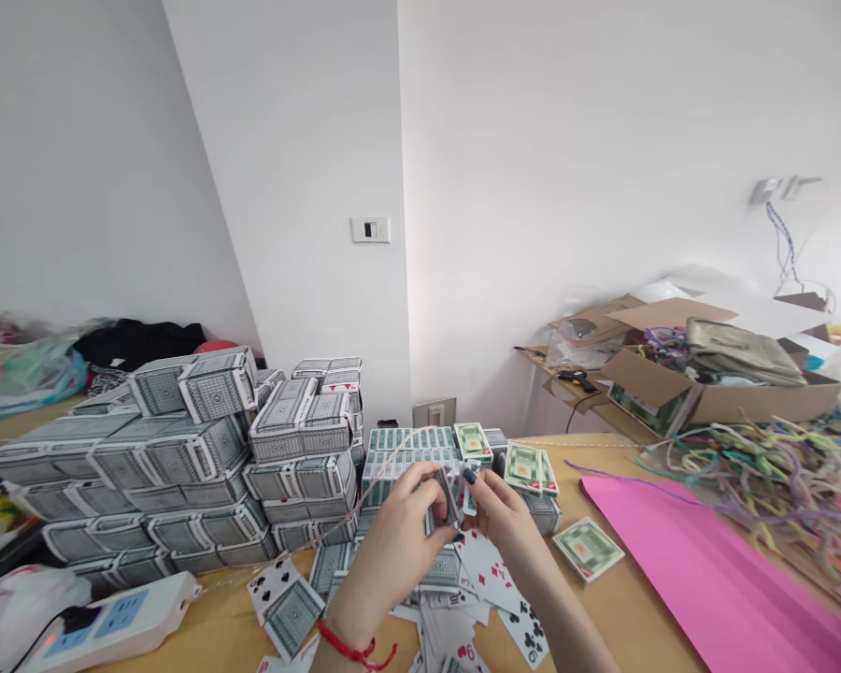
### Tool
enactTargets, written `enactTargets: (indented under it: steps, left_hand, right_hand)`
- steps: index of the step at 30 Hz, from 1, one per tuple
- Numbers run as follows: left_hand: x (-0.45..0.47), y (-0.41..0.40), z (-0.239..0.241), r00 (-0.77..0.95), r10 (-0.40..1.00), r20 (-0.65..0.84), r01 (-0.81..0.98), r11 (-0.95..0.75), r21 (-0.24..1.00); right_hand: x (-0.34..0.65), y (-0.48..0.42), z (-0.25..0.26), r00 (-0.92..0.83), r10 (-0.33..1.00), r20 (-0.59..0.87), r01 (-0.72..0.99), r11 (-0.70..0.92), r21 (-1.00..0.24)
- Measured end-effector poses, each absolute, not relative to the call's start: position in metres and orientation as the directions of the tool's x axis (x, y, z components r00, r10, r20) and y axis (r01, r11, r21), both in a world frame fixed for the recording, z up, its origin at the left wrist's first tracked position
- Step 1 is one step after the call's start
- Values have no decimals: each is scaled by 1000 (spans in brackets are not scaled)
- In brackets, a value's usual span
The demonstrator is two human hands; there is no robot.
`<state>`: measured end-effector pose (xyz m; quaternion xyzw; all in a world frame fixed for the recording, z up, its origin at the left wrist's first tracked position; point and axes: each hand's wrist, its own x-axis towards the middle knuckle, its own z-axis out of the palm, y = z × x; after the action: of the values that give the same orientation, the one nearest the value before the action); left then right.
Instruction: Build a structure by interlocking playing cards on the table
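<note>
My left hand, with a red string bracelet at the wrist, is closed around a small stack of playing cards held on edge. Close beside it, my right hand pinches a pale card-like piece at the stack's right side; whether it is a card or part of a box I cannot tell. Loose playing cards lie scattered under both hands, some face up and some face down. Just behind the hands stand rows of green card boxes. A single green card box lies right of my right forearm.
Tall stacks of grey-patterned card bundles fill the left side. A white power strip lies front left. On the right are a pink sheet, a tangle of coloured cords and an open cardboard box. A wall stands behind.
</note>
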<state>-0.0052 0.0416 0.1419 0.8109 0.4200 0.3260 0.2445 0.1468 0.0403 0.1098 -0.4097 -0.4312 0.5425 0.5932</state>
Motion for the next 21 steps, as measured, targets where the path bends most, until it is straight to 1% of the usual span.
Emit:
enactTargets:
  steps: [5, 8, 16, 18, 21]
  left_hand:
    - [-3, 42, 141, 426, 817, 389, 553, -575, 603]
    - [-3, 41, 143, 420, 805, 418, 563, -593, 576]
    - [-3, 43, 139, 434, 781, 449, 594, -622, 509]
    - [-2, 44, 138, 440, 770, 462, 598, -635, 489]
    - [-2, 44, 138, 438, 767, 469, 600, -638, 483]
  right_hand:
    - [143, 47, 100, 136, 988, 78, -173, 102, -980]
    - [143, 50, 97, 209, 974, 84, -152, 117, -981]
    - [144, 45, 101, 144, 982, 125, -121, 143, -982]
    - [143, 46, 99, 136, 984, 117, -112, 132, -985]
    - [143, 47, 97, 127, 990, 66, -119, 81, -990]
